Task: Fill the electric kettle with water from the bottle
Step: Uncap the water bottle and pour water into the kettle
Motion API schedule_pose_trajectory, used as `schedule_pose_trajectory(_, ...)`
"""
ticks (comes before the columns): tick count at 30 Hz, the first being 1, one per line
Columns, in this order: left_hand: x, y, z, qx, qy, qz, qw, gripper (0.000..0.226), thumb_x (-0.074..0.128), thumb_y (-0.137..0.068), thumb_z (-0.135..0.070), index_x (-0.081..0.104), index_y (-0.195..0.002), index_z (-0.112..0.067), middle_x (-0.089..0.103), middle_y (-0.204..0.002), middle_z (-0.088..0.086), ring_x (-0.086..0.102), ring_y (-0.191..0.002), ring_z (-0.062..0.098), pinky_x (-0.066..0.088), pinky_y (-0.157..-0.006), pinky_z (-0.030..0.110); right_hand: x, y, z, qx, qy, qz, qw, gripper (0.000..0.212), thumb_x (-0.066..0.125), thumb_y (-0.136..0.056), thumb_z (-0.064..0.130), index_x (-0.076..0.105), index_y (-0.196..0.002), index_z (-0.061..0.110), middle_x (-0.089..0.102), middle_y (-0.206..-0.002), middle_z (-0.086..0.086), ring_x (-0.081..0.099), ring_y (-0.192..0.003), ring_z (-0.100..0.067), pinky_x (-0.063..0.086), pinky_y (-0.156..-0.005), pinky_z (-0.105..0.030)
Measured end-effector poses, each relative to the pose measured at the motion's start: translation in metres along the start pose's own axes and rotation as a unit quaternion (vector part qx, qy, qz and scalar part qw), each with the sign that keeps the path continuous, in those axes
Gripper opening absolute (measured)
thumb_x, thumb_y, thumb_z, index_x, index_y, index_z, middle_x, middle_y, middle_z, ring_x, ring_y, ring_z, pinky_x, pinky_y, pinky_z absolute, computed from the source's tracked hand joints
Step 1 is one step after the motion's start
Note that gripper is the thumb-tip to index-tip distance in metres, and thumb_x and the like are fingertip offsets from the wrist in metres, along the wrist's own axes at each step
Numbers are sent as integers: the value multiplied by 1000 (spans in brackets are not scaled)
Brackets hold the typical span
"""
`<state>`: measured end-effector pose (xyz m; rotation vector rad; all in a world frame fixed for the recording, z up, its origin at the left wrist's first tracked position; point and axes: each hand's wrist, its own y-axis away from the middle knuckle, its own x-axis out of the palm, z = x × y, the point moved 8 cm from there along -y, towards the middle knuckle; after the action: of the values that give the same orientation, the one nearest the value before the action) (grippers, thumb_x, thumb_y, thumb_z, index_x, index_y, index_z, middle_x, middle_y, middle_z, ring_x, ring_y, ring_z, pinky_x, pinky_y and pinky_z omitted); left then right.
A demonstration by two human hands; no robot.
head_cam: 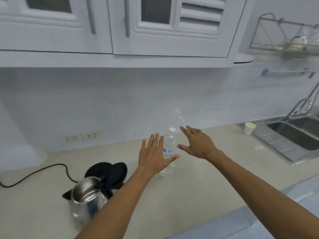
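A clear plastic water bottle point(170, 144) with a white cap and a blue-printed label stands upright on the beige counter point(198, 183). My left hand point(154, 155) is spread open just left of it, partly covering its lower half, with the thumb across the bottle's front. My right hand point(196, 144) hovers open just right of the bottle, fingers apart, holding nothing. A steel electric kettle point(86, 195) with its black lid flipped open stands at the lower left, beside my left forearm. Its inside is visible.
A black power cord point(43, 171) runs left from the kettle towards wall sockets point(84, 137). A steel sink point(296, 137) with a tap lies at the right, a white paper cup point(249, 128) by it. White cupboards hang overhead, and a wire rack point(284, 35) is mounted at the upper right.
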<state>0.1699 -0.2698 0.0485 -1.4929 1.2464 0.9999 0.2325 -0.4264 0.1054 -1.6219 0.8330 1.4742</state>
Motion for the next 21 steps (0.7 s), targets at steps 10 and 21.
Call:
schedule_pose_trajectory(10,110,-67,17,-162,182,10,970,111,60,-86,-82,22,-165,-14,40,-166,4,40,-152,26,36,-119,46,35,-86,2,-120,12,-82,989,60,32,-98,68,54,-130,21,68,-99,-5,67,-87,-26,51,-62,-35)
schedule_pose_trajectory(21,181,-73,27,-250,463,-93,846,73,104,-61,-37,54,-114,-30,70,-98,-20,67,-92,-4,48,-69,7,38,-103,8,-158,-14,-149,976,36,55,-101,42,54,-89,8,47,-50,-2,37,-40,-27,27,-43,-26)
